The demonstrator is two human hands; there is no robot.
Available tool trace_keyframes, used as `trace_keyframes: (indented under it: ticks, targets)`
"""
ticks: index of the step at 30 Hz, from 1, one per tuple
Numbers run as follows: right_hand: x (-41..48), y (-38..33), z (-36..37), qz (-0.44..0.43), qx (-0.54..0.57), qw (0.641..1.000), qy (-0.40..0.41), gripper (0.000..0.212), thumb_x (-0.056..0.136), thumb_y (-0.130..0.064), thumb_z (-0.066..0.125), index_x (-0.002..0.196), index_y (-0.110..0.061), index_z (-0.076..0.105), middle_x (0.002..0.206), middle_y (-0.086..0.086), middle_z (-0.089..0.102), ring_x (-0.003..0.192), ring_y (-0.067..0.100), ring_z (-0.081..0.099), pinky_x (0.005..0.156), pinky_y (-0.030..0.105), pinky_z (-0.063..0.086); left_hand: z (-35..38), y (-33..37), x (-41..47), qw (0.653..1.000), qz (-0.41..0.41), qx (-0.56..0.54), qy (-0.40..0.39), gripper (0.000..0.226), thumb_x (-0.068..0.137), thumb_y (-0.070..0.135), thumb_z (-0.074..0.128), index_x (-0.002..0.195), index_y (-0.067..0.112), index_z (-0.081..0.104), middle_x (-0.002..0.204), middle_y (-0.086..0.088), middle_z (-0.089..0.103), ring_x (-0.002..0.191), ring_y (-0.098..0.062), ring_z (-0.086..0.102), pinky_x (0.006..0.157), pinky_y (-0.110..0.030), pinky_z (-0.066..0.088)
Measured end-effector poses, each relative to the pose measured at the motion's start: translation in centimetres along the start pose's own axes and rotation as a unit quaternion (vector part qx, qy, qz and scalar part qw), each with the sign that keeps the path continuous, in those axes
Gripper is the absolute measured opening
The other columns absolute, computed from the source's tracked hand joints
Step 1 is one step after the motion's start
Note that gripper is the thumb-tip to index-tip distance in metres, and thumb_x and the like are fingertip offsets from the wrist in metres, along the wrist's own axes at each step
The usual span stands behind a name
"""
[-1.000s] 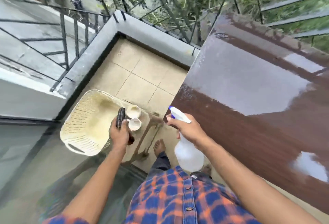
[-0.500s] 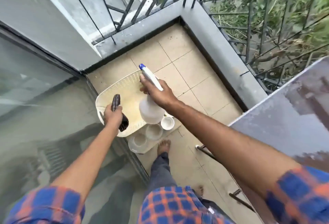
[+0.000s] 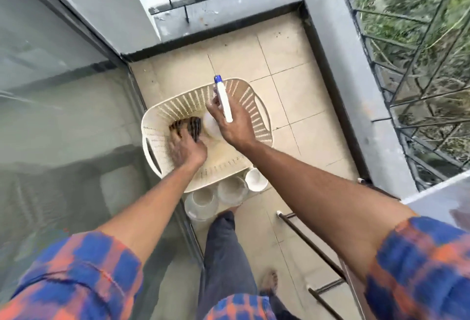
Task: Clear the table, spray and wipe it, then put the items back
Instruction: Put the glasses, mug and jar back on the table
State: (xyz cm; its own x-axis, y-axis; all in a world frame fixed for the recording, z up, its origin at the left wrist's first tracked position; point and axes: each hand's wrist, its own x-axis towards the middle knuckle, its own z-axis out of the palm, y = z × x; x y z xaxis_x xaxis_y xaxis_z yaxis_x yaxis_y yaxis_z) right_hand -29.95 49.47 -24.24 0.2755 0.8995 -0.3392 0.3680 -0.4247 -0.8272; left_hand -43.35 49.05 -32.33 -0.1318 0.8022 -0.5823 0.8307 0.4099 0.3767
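Hands and spray bottle now reach into basket.

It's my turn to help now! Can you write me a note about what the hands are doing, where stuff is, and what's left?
Left hand: on the dark cloth inside the basket; grip too blurred to tell.
Right hand: holds the spray bottle over the basket.
Cups: beside the basket, off the table.
Done: the visible table corner looks wet.
Left: probably set down cloth and bottle, then return the cups.
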Motion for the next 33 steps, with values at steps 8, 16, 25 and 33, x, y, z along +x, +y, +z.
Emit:
trace_keyframes:
  ticks: [8, 16, 25, 33]
  targets:
    - [0.3, 1.6, -0.9, 0.018, -0.188, 0.975, -0.12, 0.054, 0.084, -0.026, 0.082, 0.13, -0.013, 0.059, 0.134, 0.008, 0.057, 0.118, 0.025, 0.056, 0.1, 0.034, 0.044, -2.9, 0.4, -1.1, 0.995, -0.02, -0.094, 0.0, 0.051, 0.094, 0.024, 0.063, 0.142, 0.021, 0.047, 0.145, -0.006, 0.042, 0.135, -0.029, 0.04, 0.116, -0.044, 0.032]
    - [-6.5, 0.3, -7.3, 0.083, -0.048, 0.994, -0.045, 0.031, 0.088, -0.027, 0.075, 0.118, -0.02, 0.072, 0.116, 0.0, 0.071, 0.103, 0.017, 0.067, 0.092, 0.039, 0.055, -6.5, 0.7, -8.3, 0.962, 0.066, -0.255, 0.074, 0.017, 0.095, 0.017, 0.059, 0.103, 0.028, 0.068, 0.095, 0.009, 0.071, 0.083, -0.02, 0.07, 0.079, -0.038, 0.059]
    - [-16.8, 5.8, -8.2, 0.1, -0.066, 0.992, -0.046, 0.031, 0.079, -0.039, 0.071, 0.108, -0.029, 0.073, 0.099, -0.012, 0.075, 0.092, 0.008, 0.07, 0.09, 0.039, 0.057, -1.7, -6.6, -20.0, 0.959, 0.133, -0.176, 0.176, 0.01, 0.086, 0.03, 0.07, 0.084, 0.022, 0.063, 0.073, 0.006, 0.061, 0.07, -0.018, 0.06, 0.069, -0.04, 0.054]
    - [-16.4, 7.5, -4.3, -0.05, -0.335, 0.925, -0.171, 0.086, 0.078, -0.037, 0.079, 0.152, -0.026, 0.038, 0.15, 0.005, 0.048, 0.135, 0.029, 0.043, 0.11, 0.047, 0.042, 1.5, -10.3, -19.2, 0.996, 0.0, -0.038, 0.087, 0.097, 0.068, 0.044, 0.085, 0.148, 0.021, 0.034, 0.15, -0.006, 0.04, 0.139, -0.03, 0.036, 0.111, -0.047, 0.034]
